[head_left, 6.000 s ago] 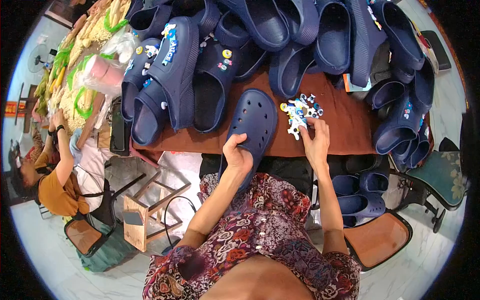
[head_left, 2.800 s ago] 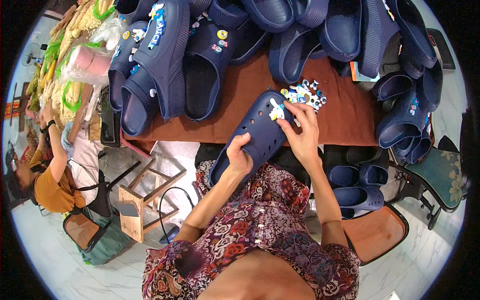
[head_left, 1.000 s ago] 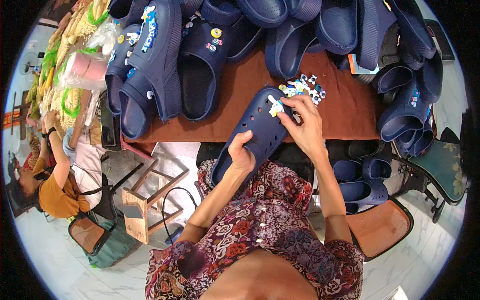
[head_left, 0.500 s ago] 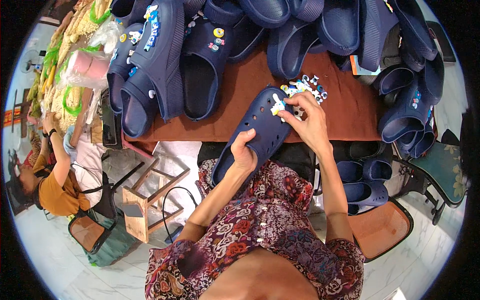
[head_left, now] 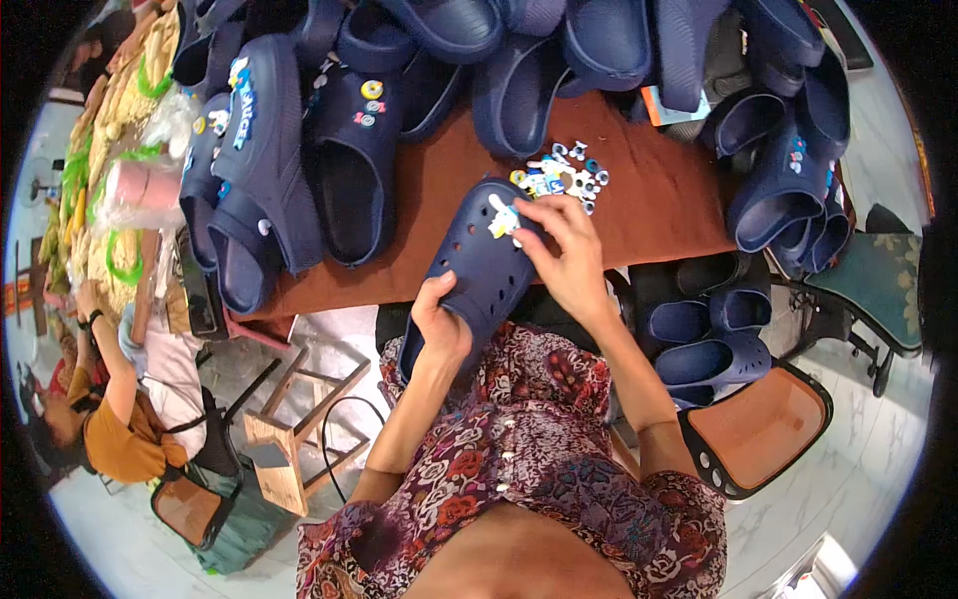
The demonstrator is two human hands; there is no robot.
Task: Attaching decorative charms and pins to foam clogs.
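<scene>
A navy perforated clog [head_left: 489, 272] is tilted in front of me, its toe pointing away toward the table. My left hand [head_left: 441, 327] grips it near the heel opening, thumb on top. On the upper of the toe sits a white cartoon-shaped shoe charm [head_left: 502, 218] with yellow and blue parts. My right hand [head_left: 569, 255] pinches that charm's right edge between thumb and fingertips. Whether the charm's stem is fully in a hole is hidden. Just past the toe, a small pile of loose charms [head_left: 574, 180] lies on the brown tablecloth [head_left: 649, 190].
Many navy clogs [head_left: 354, 190] crowd the table's far and left sides, some with charms. More clogs [head_left: 714, 359] lie low at the right beside an orange-seated chair [head_left: 763, 424]. A wooden stool [head_left: 284, 449] stands left; beyond it sits another person [head_left: 125, 429] in an orange top.
The whole view has shifted, so clog, hands and table appear farther left. My right fingers stay at the charm, and my left hand keeps its grip on the clog.
</scene>
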